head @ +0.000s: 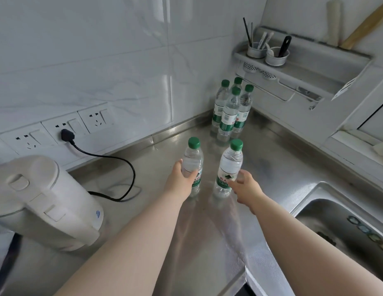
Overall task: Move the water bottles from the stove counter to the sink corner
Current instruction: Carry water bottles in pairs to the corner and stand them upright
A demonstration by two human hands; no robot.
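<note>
Left hand [182,178] curls round upright left bottle [192,161] | right hand [246,186] curls round upright right bottle [230,165] | 4 bottles [229,110] stand ahead in back corner of counter [282,159], nearer right hand.

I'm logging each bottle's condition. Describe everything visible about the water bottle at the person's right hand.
The water bottle is clear plastic with a green screw cap and a white-and-green label. It looks filled and appears to stand on the steel counter, leaning slightly. The right hand grips it at the label, thumb in front. It stands apart from the left bottle in the left hand.
</note>
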